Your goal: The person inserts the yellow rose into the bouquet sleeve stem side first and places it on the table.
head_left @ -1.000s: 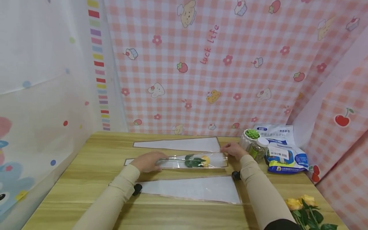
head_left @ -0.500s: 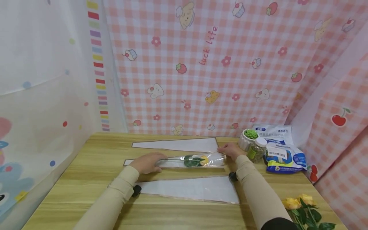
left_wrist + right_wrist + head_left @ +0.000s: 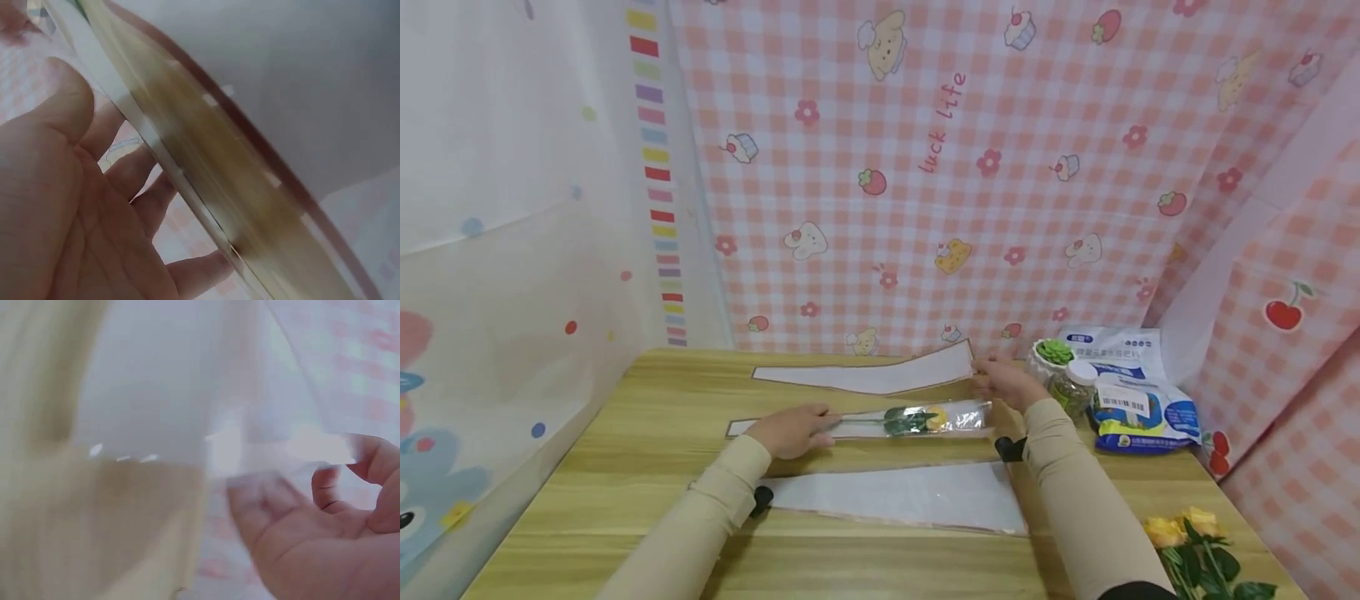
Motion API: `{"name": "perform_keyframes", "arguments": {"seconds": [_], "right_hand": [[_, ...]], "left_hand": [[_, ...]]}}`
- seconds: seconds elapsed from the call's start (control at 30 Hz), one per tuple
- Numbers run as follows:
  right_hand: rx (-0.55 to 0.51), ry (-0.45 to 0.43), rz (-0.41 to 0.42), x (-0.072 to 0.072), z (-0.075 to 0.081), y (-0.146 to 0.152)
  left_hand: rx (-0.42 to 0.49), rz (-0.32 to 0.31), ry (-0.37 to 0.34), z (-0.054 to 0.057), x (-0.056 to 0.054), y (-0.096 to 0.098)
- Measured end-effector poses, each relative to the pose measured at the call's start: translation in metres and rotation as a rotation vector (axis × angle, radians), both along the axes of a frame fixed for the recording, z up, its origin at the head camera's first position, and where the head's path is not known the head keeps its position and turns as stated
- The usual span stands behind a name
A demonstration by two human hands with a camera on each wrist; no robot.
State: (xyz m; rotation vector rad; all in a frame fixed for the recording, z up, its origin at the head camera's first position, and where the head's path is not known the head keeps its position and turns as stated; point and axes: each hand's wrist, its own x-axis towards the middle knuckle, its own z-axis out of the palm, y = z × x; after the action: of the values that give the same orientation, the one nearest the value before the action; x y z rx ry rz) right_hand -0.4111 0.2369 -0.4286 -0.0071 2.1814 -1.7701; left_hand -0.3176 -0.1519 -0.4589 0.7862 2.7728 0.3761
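Note:
My right hand pinches the wide end of the farthest white-backed plastic flower sleeve; that end is bent up off the table. In the right wrist view, thumb and fingers hold the clear film edge. My left hand lies over the narrow part of the middle sleeve, its fingers loosely spread along the sleeve's edge in the left wrist view. A yellow rose with green leaves lies along the middle sleeve, its lower stem hidden by my left hand. A third sleeve lies flat nearest me.
At the right stand a potted succulent and a white-capped jar, beside printed packets. Several yellow roses lie at the front right. A checked curtain hangs behind the wooden table.
My right hand has gone from the middle sleeve's wide end to the farthest sleeve and lifted its right end. My left hand has shifted slightly, staying over the middle sleeve.

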Motion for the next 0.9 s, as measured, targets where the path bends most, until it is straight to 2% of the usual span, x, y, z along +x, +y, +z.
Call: {"name": "perform_keyframes", "arguments": {"seconds": [0.07, 0.2, 0.27, 0.33, 0.4, 0.47, 0.63, 0.7, 0.8, 0.9], "right_hand": [[-0.084, 0.014, -0.019, 0.003, 0.011, 0.003], [-0.258, -0.017, -0.043, 0.011, 0.030, 0.007], [-0.317, -0.044, -0.041, 0.015, 0.035, 0.010], [-0.331, -0.070, -0.033, 0.019, 0.035, 0.014], [-0.311, -0.085, -0.006, 0.023, 0.031, 0.020], [-0.243, -0.098, 0.053, 0.026, 0.024, 0.027], [-0.057, -0.140, 0.223, 0.036, 0.004, 0.043], [-0.017, -0.161, 0.280, 0.042, -0.002, 0.046], [0.041, -0.204, 0.341, 0.050, -0.008, 0.049], [0.117, -0.252, 0.372, 0.057, -0.011, 0.048]], "left_hand": [[-0.016, 0.015, -0.014, -0.001, -0.001, 0.005], [-0.067, 0.061, -0.028, 0.002, -0.002, 0.015], [-0.092, 0.101, -0.025, 0.005, -0.003, 0.021], [-0.103, 0.146, -0.027, 0.007, -0.006, 0.025], [-0.121, 0.177, -0.009, 0.007, -0.009, 0.029], [-0.120, 0.206, 0.012, 0.003, -0.015, 0.029], [-0.082, 0.257, 0.064, -0.018, -0.037, 0.020], [-0.058, 0.229, 0.095, -0.025, -0.043, 0.012], [0.009, 0.136, 0.123, -0.023, -0.043, -0.005], [0.140, 0.079, 0.010, -0.009, -0.031, -0.023]]}}
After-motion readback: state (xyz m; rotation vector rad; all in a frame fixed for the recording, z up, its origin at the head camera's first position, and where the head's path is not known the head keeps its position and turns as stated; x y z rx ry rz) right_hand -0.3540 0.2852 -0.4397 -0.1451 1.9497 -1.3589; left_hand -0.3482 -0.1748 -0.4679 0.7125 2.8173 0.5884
